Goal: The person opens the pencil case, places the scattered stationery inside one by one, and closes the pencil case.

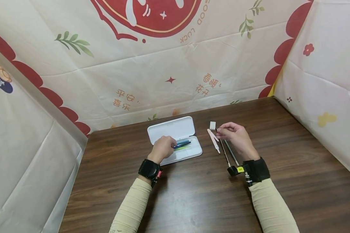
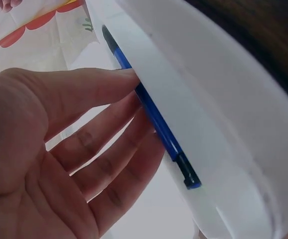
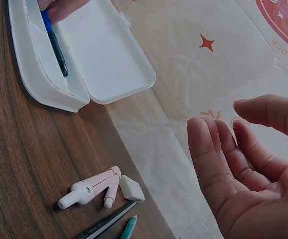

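My left hand (image 1: pixel 162 148) reaches into the open white pencil case (image 1: pixel 196 149) and pinches a blue pen (image 2: pixel 156 117) between thumb and fingers. Dark ends of the pen stick out on both sides of the grip. In the head view, something light blue and something yellow-green (image 1: pixel 184 148) lie in the case by the pen. My right hand (image 3: pixel 248 169) hovers over the table, fingers loosely bent, thumb apart from them, holding nothing. Under and beside it are a pink compass (image 3: pixel 96 185), a white eraser (image 3: pixel 132 188), a dark pen or pencil (image 3: pixel 106 222) and a green pencil (image 3: pixel 129 227).
The case's lid (image 1: pixel 171 128) is raised toward the back of the brown wooden table (image 1: pixel 186 200). Printed cloth (image 1: pixel 151 74) hangs behind the table, with more cloth on the left and right sides. Each wrist wears a black strap with a camera.
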The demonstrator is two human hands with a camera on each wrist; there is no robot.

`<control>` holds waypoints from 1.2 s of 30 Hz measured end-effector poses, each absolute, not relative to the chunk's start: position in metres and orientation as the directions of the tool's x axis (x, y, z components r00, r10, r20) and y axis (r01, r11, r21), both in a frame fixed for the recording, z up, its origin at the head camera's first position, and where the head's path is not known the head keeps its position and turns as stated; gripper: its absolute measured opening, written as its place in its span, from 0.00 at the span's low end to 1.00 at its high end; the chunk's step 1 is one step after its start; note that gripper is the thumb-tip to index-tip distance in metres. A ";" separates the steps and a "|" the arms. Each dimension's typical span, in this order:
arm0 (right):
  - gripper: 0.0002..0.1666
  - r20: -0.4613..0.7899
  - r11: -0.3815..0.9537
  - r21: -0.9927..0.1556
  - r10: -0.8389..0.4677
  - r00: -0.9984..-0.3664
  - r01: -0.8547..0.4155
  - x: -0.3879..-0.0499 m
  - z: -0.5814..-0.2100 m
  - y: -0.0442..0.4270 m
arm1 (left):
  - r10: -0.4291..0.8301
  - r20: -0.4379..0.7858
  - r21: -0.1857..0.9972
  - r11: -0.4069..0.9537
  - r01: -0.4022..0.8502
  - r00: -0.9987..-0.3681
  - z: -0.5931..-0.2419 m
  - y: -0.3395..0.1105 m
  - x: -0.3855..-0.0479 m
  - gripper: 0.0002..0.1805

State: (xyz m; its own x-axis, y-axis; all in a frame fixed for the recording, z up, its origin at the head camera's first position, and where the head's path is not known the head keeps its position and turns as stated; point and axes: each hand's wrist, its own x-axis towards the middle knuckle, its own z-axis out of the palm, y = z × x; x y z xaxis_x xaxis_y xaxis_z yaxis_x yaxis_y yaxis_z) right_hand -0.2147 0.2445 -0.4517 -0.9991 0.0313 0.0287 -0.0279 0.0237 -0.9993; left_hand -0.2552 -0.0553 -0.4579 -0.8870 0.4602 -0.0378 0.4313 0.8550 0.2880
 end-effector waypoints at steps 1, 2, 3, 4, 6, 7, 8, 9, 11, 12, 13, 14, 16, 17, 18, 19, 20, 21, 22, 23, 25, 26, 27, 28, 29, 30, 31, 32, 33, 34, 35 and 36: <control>0.17 0.028 0.023 -0.999 0.031 -0.999 -0.027 -0.215 -0.452 0.245 | 0.459 -0.037 0.289 0.855 0.430 -0.888 -0.458 -0.055 -0.255 0.12; 0.17 0.027 0.023 -0.999 0.031 -0.999 -0.026 -0.215 -0.452 0.245 | 0.458 -0.036 0.291 0.855 0.429 -0.888 -0.458 -0.056 -0.255 0.12; 0.17 0.026 0.023 -0.999 0.032 -0.999 -0.025 -0.215 -0.452 0.245 | 0.457 -0.033 0.292 0.855 0.429 -0.889 -0.458 -0.056 -0.255 0.12; 0.17 0.024 0.025 -0.999 0.031 -0.999 -0.023 -0.215 -0.452 0.245 | 0.456 -0.029 0.295 0.854 0.429 -0.889 -0.458 -0.056 -0.255 0.12; 0.17 0.021 0.034 -0.999 0.031 -0.999 -0.020 -0.215 -0.452 0.246 | 0.456 -0.015 0.293 0.853 0.432 -0.890 -0.458 -0.056 -0.255 0.13; 0.17 0.019 0.036 -0.999 0.031 -0.999 -0.018 -0.215 -0.453 0.246 | 0.454 -0.008 0.293 0.853 0.432 -0.891 -0.458 -0.056 -0.255 0.13; 0.18 0.018 0.038 -0.999 0.031 -0.999 -0.017 -0.215 -0.453 0.246 | 0.451 -0.001 0.294 0.853 0.431 -0.892 -0.459 -0.056 -0.255 0.14; 0.18 0.017 0.039 -0.999 0.030 -0.999 -0.015 -0.215 -0.453 0.246 | 0.449 0.009 0.292 0.853 0.432 -0.894 -0.459 -0.056 -0.255 0.14; 0.18 0.014 0.042 -0.999 0.029 -0.999 -0.012 -0.215 -0.453 0.246 | 0.443 0.025 0.293 0.854 0.430 -0.896 -0.458 -0.056 -0.255 0.14; 0.18 0.014 0.045 -0.999 0.029 -0.999 -0.013 -0.215 -0.454 0.246 | 0.439 0.033 0.291 0.855 0.429 -0.898 -0.458 -0.056 -0.255 0.15; 0.18 0.014 0.045 -0.999 0.030 -0.999 -0.012 -0.215 -0.454 0.246 | 0.435 0.040 0.290 0.857 0.427 -0.900 -0.458 -0.056 -0.255 0.15; 0.18 0.014 0.041 -0.999 0.030 -0.999 -0.013 -0.215 -0.454 0.246 | 0.432 0.048 0.289 0.857 0.426 -0.901 -0.458 -0.056 -0.255 0.15; 0.17 0.016 0.028 -0.999 0.031 -0.999 -0.015 -0.215 -0.454 0.246 | 0.427 0.057 0.287 0.859 0.425 -0.902 -0.457 -0.056 -0.255 0.16; 0.17 0.017 0.013 -1.000 0.031 -0.999 -0.017 -0.215 -0.454 0.246 | 0.426 0.060 0.285 0.860 0.424 -0.903 -0.457 -0.056 -0.255 0.15; 0.16 0.018 0.004 -1.000 0.030 -0.999 -0.018 -0.216 -0.454 0.245 | 0.425 0.063 0.283 0.860 0.425 -0.903 -0.457 -0.056 -0.255 0.15; 0.16 0.017 -0.009 -1.000 0.030 -0.999 -0.017 -0.216 -0.454 0.246 | 0.426 0.064 0.283 0.860 0.425 -0.903 -0.457 -0.057 -0.255 0.15; 0.16 0.018 -0.014 -1.000 0.029 -0.999 -0.018 -0.216 -0.454 0.246 | 0.426 0.064 0.284 0.859 0.425 -0.903 -0.457 -0.057 -0.255 0.15; 0.16 0.018 -0.017 -1.000 0.028 -0.999 -0.019 -0.216 -0.454 0.246 | 0.426 0.063 0.286 0.859 0.425 -0.902 -0.457 -0.057 -0.255 0.15; 0.16 0.019 -0.018 -1.000 0.027 -0.999 -0.019 -0.216 -0.453 0.246 | 0.427 0.063 0.288 0.858 0.426 -0.902 -0.458 -0.057 -0.255 0.15; 0.16 0.018 -0.019 -1.000 0.027 -0.999 -0.019 -0.216 -0.453 0.246 | 0.427 0.064 0.291 0.857 0.426 -0.902 -0.457 -0.057 -0.255 0.15; 0.16 0.018 -0.014 -1.000 0.026 -1.000 -0.018 -0.215 -0.452 0.245 | 0.430 0.067 0.299 0.852 0.429 -0.900 -0.457 -0.058 -0.255 0.15; 0.16 0.019 -0.015 -1.000 0.024 -1.000 -0.019 -0.215 -0.452 0.245 | 0.434 0.073 0.298 0.850 0.435 -0.898 -0.457 -0.058 -0.255 0.15; 0.17 0.020 -0.021 -1.000 0.022 -1.000 -0.020 -0.214 -0.451 0.246 | 0.438 0.077 0.298 0.847 0.440 -0.896 -0.457 -0.059 -0.255 0.14; 0.17 0.021 -0.027 -0.999 0.019 -1.000 -0.022 -0.214 -0.451 0.246 | 0.442 0.082 0.299 0.844 0.445 -0.893 -0.457 -0.059 -0.255 0.14; 0.18 0.022 -0.031 -0.999 0.018 -1.000 -0.022 -0.214 -0.451 0.246 | 0.447 0.089 0.299 0.841 0.452 -0.890 -0.457 -0.059 -0.255 0.14; 0.19 0.023 -0.036 -0.999 0.014 -1.000 -0.024 -0.214 -0.450 0.246 | 0.451 0.094 0.301 0.837 0.457 -0.888 -0.458 -0.060 -0.255 0.14; 0.19 0.023 -0.038 -0.999 0.012 -1.000 -0.024 -0.213 -0.450 0.246 | 0.455 0.097 0.300 0.835 0.462 -0.885 -0.458 -0.061 -0.254 0.13; 0.19 0.024 -0.035 -0.999 0.011 -1.000 -0.024 -0.213 -0.450 0.246 | 0.456 0.100 0.299 0.834 0.464 -0.884 -0.458 -0.061 -0.254 0.13; 0.19 0.023 -0.029 -0.999 0.011 -1.000 -0.023 -0.214 -0.451 0.247 | 0.455 0.100 0.303 0.833 0.463 -0.885 -0.458 -0.061 -0.254 0.13; 0.18 0.020 -0.027 -0.999 0.012 -1.000 -0.021 -0.214 -0.451 0.247 | 0.453 0.102 0.305 0.833 0.461 -0.886 -0.458 -0.062 -0.254 0.12; 0.18 0.020 -0.023 -1.000 0.013 -1.000 -0.020 -0.214 -0.452 0.247 | 0.450 0.103 0.307 0.834 0.458 -0.887 -0.458 -0.062 -0.253 0.12; 0.17 0.019 -0.019 -1.000 0.014 -1.000 -0.020 -0.214 -0.452 0.248 | 0.445 0.103 0.308 0.836 0.454 -0.889 -0.458 -0.063 -0.253 0.11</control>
State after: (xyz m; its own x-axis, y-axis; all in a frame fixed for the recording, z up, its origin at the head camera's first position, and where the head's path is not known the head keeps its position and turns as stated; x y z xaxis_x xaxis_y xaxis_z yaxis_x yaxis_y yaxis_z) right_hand -0.2144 0.2476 -0.4523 -0.9997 0.0142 0.0194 -0.0197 -0.0186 -0.9996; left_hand -0.2529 -0.0630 -0.4584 -0.8893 0.4454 0.1033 0.4544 0.8359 0.3077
